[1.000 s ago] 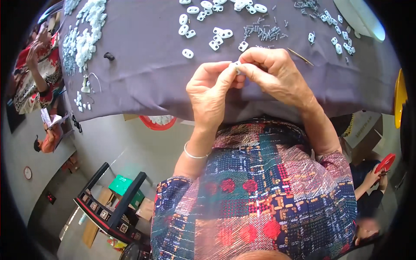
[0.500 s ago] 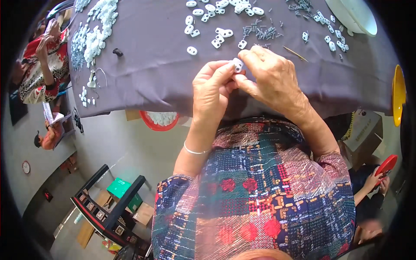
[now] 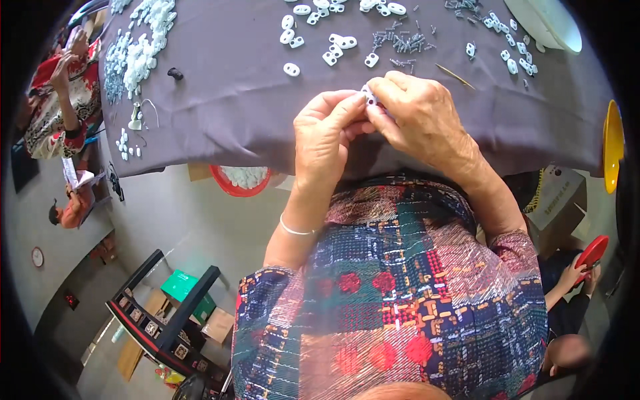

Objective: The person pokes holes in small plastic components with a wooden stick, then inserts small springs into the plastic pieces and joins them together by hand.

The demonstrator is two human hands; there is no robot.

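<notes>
Close to the table's near edge, both my hands meet around a small white plastic piece with two holes, which looks like a cord lock (image 3: pixel 370 99). My left hand (image 3: pixel 321 143) pinches it between thumb and fingertips. From the other side, the thumb and bent fingers of my right hand (image 3: pixel 427 113) grip it too, covering much of it. Just beyond my fingers lie several loose white cord locks (image 3: pixel 343 42) and a scatter of tiny grey metal springs (image 3: pixel 405 43). A thin pointed stick (image 3: pixel 455 76) rests to the right of the springs.
A dark cloth covers the table (image 3: pixel 227 100). Heaped at far left are white pieces (image 3: pixel 143 63), near a small black object (image 3: pixel 175 73). A white bowl (image 3: pixel 550 27) stands at far right, a yellow dish (image 3: pixel 612 150) at the right edge. Below the table is a red basin (image 3: pixel 241 191).
The cord lock has turned slightly between my fingers, and my right fingertips sit closer over it. The whole view has shifted a little; the things on the table lie as before.
</notes>
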